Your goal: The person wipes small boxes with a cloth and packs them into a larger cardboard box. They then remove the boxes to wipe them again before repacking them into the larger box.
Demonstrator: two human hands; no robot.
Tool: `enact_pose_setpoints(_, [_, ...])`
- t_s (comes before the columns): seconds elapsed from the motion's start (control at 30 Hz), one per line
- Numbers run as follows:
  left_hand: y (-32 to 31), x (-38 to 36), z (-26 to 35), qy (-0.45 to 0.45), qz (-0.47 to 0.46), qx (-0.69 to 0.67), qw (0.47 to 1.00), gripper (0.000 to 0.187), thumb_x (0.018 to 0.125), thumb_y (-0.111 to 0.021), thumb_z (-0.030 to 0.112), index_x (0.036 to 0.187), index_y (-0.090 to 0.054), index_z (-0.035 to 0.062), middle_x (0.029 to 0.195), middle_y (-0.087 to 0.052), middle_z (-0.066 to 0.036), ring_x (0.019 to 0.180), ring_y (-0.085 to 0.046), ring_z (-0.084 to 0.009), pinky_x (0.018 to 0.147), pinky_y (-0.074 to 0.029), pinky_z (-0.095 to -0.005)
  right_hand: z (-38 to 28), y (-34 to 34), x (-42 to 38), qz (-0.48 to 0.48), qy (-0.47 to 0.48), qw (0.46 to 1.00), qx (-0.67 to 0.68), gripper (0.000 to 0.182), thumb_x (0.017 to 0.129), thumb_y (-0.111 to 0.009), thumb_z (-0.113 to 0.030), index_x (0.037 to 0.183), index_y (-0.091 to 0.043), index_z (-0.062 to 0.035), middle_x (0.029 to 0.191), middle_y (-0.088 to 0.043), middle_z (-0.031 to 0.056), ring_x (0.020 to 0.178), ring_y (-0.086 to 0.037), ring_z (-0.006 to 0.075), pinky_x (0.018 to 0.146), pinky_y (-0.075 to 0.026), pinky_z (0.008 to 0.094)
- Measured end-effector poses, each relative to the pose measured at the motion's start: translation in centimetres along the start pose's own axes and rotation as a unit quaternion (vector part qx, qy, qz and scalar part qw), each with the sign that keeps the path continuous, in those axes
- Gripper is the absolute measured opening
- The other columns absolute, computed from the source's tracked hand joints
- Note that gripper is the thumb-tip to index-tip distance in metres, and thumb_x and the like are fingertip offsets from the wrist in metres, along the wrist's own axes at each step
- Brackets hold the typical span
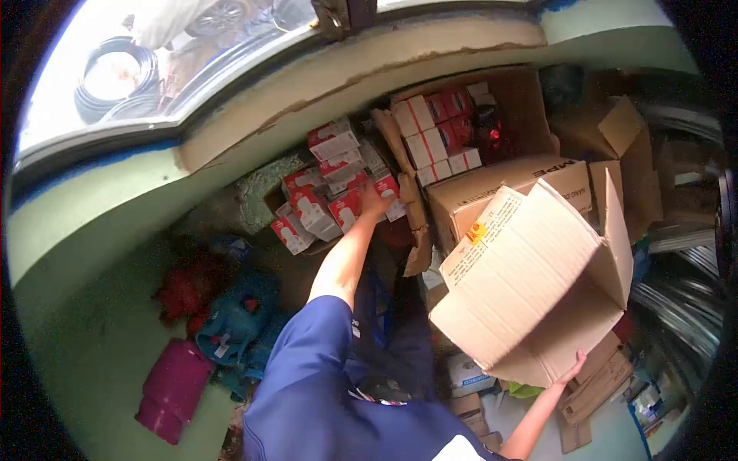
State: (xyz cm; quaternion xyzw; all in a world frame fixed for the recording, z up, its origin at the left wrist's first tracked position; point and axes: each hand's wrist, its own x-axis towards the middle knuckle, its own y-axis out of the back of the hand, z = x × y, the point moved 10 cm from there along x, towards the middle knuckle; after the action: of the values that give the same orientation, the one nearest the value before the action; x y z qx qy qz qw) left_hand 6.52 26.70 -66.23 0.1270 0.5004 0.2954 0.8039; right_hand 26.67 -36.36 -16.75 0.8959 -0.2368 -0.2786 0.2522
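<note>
My left hand [373, 203] is stretched out to a stack of small red-and-white light bulb boxes [312, 213] by the wall. Its fingers close on a light bulb box [390, 197] at the right of the stack; the fingertips are partly hidden. My right hand [570, 369] grips the lower edge of a large brown cardboard box [523, 276]. That box is tilted, with its flaps apart and its hollow inside showing, and has an orange mark near one edge.
Behind the held box stands another carton [507, 184]. An opened carton [530, 100] holds several red-and-white boxes [427, 146]. Gas cylinders, one blue [238, 311] and one purple [175, 392], are at the left. Clear plastic-wrapped lengths [680, 307] lie at the right.
</note>
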Motion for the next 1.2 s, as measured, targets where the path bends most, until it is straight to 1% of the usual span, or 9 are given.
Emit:
enact_pose_setpoints(0.03, [-1.8, 1.9, -1.1, 0.016, -0.001, -0.007, 1.0, 0.102, 0.07, -0.084, 0.042, 0.154, -0.034, 0.0117, 0.16, -0.025, -0.023, 0.147, -0.029, -0.0419, 0.112, -0.039, -0.0567, 0.6, -0.5, -0.3, -0.003, -0.037, 0.998, 0.05, 0.071, 0.085, -0.058, -0.048, 0.138, -0.05, -0.0014, 0.132, -0.055, 0.0148, 0.121, -0.051, 0.0317, 0.102, -0.043, 0.0466])
enact_pose_setpoints(0.2, [-8.1, 7.4, -5.5, 0.049, -0.016, -0.023, 0.998, 0.09, 0.071, -0.082, 0.041, 0.147, -0.043, 0.0137, 0.156, -0.029, -0.024, 0.144, -0.031, -0.046, 0.109, -0.04, -0.0603, 0.3, -1.3, -1.1, -0.012, -0.047, 0.995, 0.086, 0.07, 0.083, -0.059, -0.047, 0.136, -0.05, -0.0032, 0.129, -0.054, 0.0157, 0.117, -0.053, 0.0344, 0.098, -0.045, 0.0479])
enact_pose_setpoints(0.47, [1.2, 0.2, 3.4, 0.02, 0.127, -0.004, 0.992, 0.08, 0.067, -0.085, 0.036, 0.135, -0.052, 0.0083, 0.146, -0.042, -0.025, 0.138, -0.038, -0.0455, 0.106, -0.043, -0.057, -0.1, -0.3, -1.3, 0.045, -0.033, 0.997, 0.046, 0.071, 0.083, -0.057, -0.05, 0.138, -0.049, -0.0041, 0.132, -0.053, 0.0164, 0.12, -0.052, 0.0328, 0.099, -0.043, 0.0461])
enact_pose_setpoints(0.6, [3.6, -2.5, 0.9, -0.054, 0.176, -0.115, 0.976, 0.085, 0.065, -0.088, 0.029, 0.137, -0.05, 0.0061, 0.143, -0.044, -0.024, 0.136, -0.041, -0.0438, 0.109, -0.041, -0.053, -2.7, -0.6, -1.4, 0.028, 0.025, 0.996, -0.084, 0.068, 0.089, -0.059, -0.044, 0.143, -0.047, -0.0049, 0.134, -0.053, 0.0169, 0.122, -0.051, 0.0315, 0.103, -0.042, 0.047])
enact_pose_setpoints(0.67, [8.2, -8.0, 4.2, -0.093, 0.148, -0.122, 0.977, 0.089, 0.065, -0.087, 0.022, 0.141, -0.045, 0.004, 0.141, -0.046, -0.023, 0.135, -0.043, -0.0417, 0.112, -0.039, -0.0481, -6.7, -0.8, -1.1, -0.01, 0.242, 0.966, -0.094, 0.057, 0.096, -0.065, -0.026, 0.144, -0.047, 0.0002, 0.125, -0.058, 0.0153, 0.111, -0.057, 0.0275, 0.097, -0.048, 0.0408])
enact_pose_setpoints(0.87, [20.6, -22.4, 10.4, -0.218, 0.182, -0.227, 0.931, 0.099, 0.064, -0.083, 0.011, 0.15, -0.035, 0.0068, 0.142, -0.048, -0.016, 0.131, -0.051, -0.0288, 0.11, -0.043, -0.0409, -20.0, -8.2, -13.2, 0.016, 0.563, 0.807, -0.179, 0.056, 0.099, -0.059, -0.003, 0.148, -0.035, 0.0085, 0.128, -0.058, 0.0222, 0.112, -0.061, 0.0286, 0.097, -0.052, 0.0397])
enact_pose_setpoints(0.93, [24.8, -27.2, 12.8, -0.288, 0.222, -0.251, 0.897, 0.097, 0.063, -0.084, 0.009, 0.148, -0.037, 0.0053, 0.136, -0.052, -0.015, 0.126, -0.054, -0.0266, 0.108, -0.044, -0.0398, -22.2, -12.9, -18.6, -0.143, 0.613, 0.776, -0.044, 0.054, 0.093, -0.055, 0.004, 0.143, -0.036, 0.0132, 0.127, -0.056, 0.0271, 0.115, -0.059, 0.0362, 0.103, -0.049, 0.0454])
enact_pose_setpoints(1.07, [31.8, -38.1, 19.4, -0.431, 0.334, -0.186, 0.817, 0.102, 0.059, -0.088, 0.008, 0.146, -0.035, -0.0001, 0.138, -0.049, -0.018, 0.124, -0.053, -0.0278, 0.106, -0.044, -0.0394, -23.5, -19.9, -30.0, -0.353, 0.612, 0.708, 0.001, 0.057, 0.083, -0.067, -0.011, 0.134, -0.049, 0.0061, 0.128, -0.056, 0.0201, 0.121, -0.057, 0.0344, 0.107, -0.047, 0.0491])
enact_pose_setpoints(1.2, [32.7, -47.5, 27.0, -0.59, 0.251, -0.087, 0.763, 0.115, 0.056, -0.089, 0.009, 0.152, -0.025, 0.0122, 0.142, -0.04, -0.024, 0.129, -0.049, -0.0378, 0.107, -0.043, -0.0523, -25.3, -19.8, -35.4, -0.479, 0.619, 0.621, 0.034, 0.074, 0.077, -0.088, -0.031, 0.135, -0.053, -0.0011, 0.138, -0.055, 0.024, 0.125, -0.057, 0.0375, 0.107, -0.046, 0.0488])
